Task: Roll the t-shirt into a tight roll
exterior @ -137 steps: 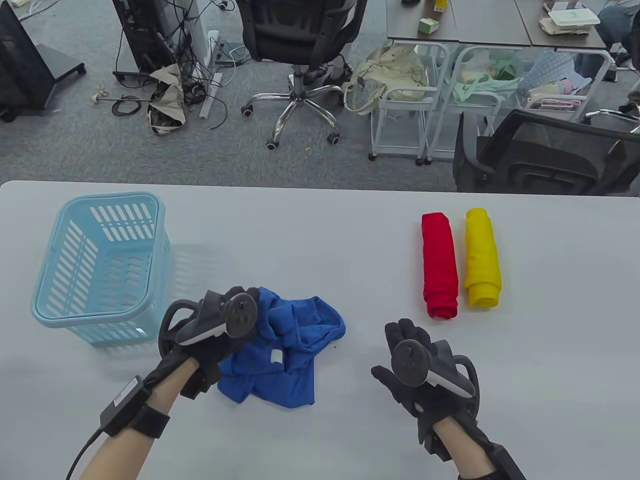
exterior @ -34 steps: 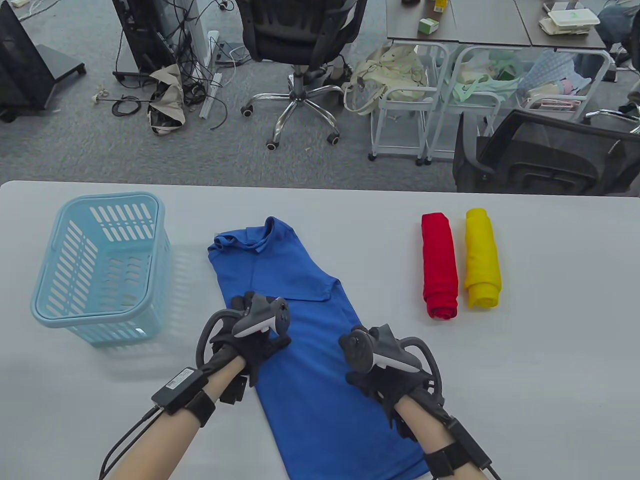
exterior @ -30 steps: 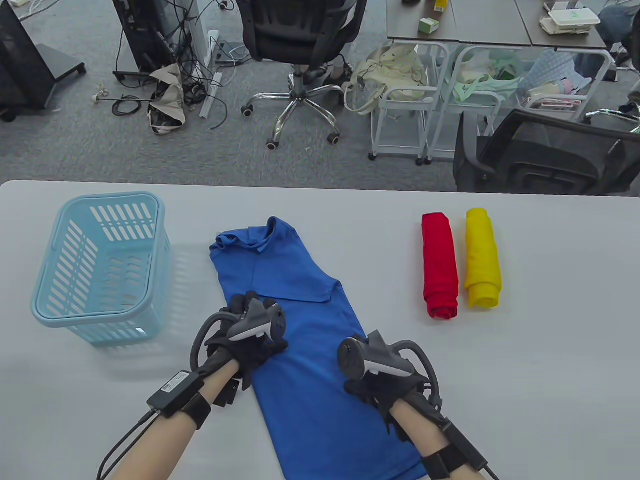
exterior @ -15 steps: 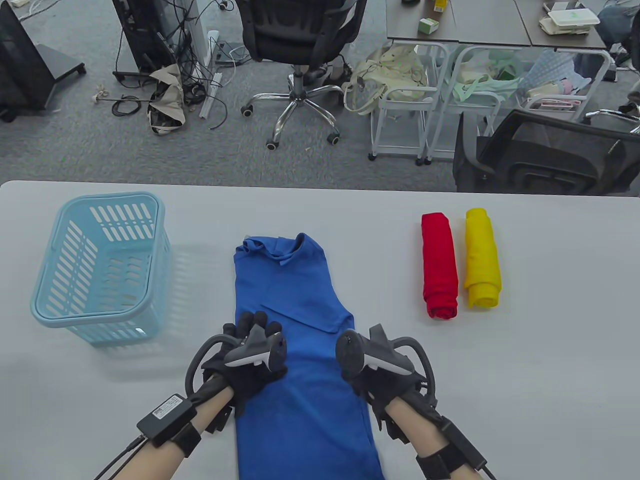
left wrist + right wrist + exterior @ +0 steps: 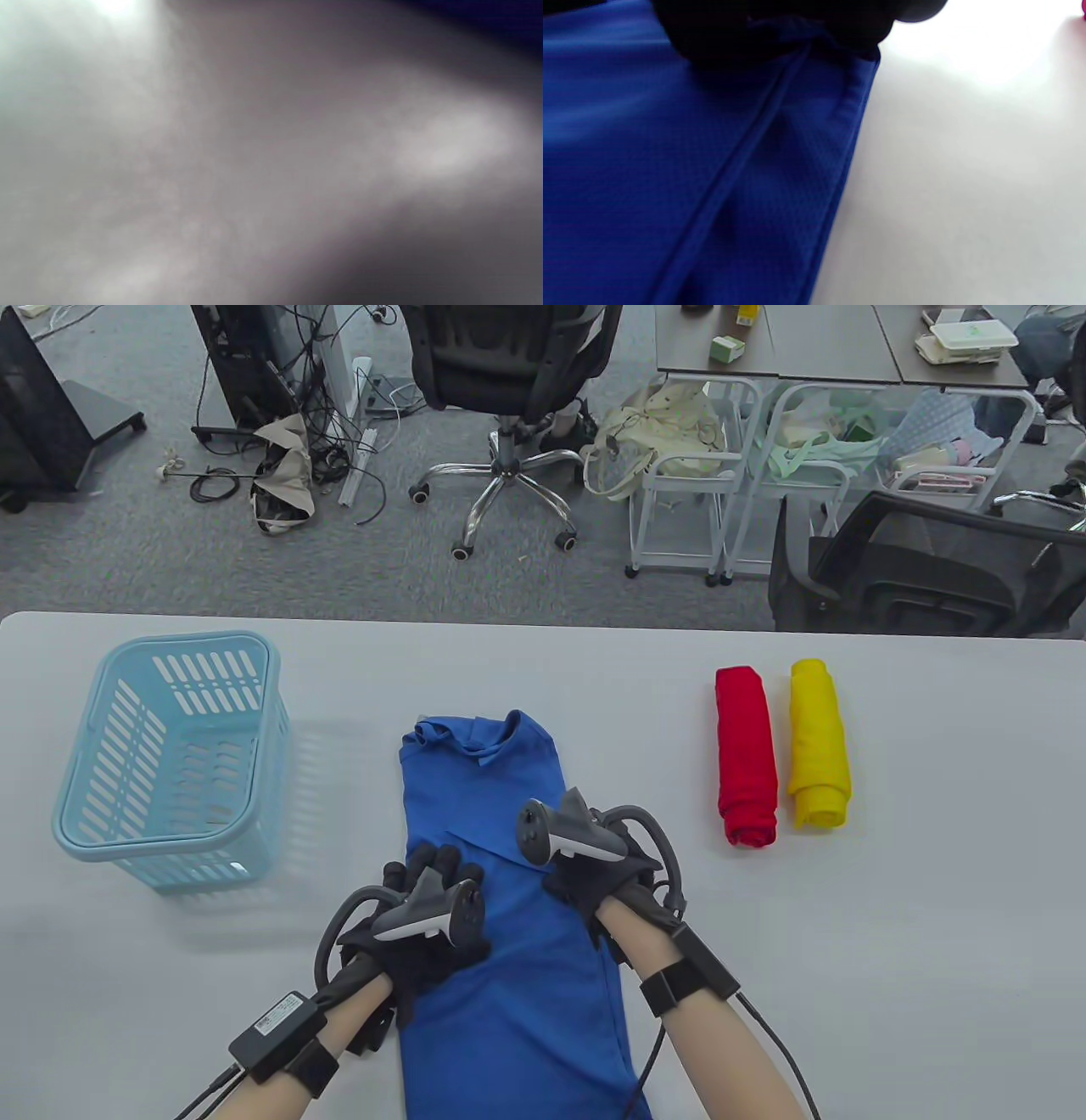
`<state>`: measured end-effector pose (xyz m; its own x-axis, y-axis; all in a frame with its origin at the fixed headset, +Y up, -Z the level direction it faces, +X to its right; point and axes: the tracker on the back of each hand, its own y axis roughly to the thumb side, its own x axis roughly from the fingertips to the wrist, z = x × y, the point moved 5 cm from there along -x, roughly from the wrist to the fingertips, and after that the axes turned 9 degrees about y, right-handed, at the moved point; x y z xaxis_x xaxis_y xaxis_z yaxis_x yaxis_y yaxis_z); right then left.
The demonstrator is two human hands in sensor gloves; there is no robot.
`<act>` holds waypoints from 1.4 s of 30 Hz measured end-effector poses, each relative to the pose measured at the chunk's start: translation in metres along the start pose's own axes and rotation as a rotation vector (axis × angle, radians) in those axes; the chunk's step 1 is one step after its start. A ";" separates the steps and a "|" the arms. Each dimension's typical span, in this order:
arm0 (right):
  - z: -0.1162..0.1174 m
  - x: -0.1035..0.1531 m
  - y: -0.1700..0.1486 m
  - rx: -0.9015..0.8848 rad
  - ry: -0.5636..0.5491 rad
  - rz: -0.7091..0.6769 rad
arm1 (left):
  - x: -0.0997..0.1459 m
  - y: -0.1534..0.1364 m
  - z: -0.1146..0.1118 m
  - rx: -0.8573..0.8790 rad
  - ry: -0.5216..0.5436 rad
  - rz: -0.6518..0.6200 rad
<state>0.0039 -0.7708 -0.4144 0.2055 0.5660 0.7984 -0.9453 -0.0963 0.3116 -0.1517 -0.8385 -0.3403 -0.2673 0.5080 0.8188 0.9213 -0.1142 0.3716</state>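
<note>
The left hand (image 5: 422,912) lay flat-fingered on the blue t-shirt (image 5: 509,984), pinning it to the table (image 5: 891,942); the right hand (image 5: 594,869) rested on its right edge, finger state untellable

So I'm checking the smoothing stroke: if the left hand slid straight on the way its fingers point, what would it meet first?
Only more blue t-shirt: the left hand points up the cloth toward the collar. Past that the table looks free. The right hand lies off to the side.

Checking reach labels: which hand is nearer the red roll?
Right. The right hand rests on the blue shirt's right edge, a short gap left of the red roll. The left hand lies across the shirt, farther away.
</note>
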 end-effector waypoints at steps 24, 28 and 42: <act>-0.008 -0.011 -0.003 0.102 0.073 -0.036 | -0.001 -0.001 0.001 0.021 0.000 -0.013; -0.024 -0.009 -0.026 0.037 0.010 0.055 | 0.000 -0.001 0.001 0.024 -0.001 -0.018; -0.025 0.027 -0.117 -0.048 -0.027 0.517 | -0.002 -0.001 0.002 0.028 -0.001 -0.026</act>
<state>0.1139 -0.7240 -0.4423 -0.2855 0.4330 0.8550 -0.9356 -0.3192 -0.1507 -0.1515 -0.8381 -0.3434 -0.2914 0.5114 0.8084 0.9214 -0.0771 0.3809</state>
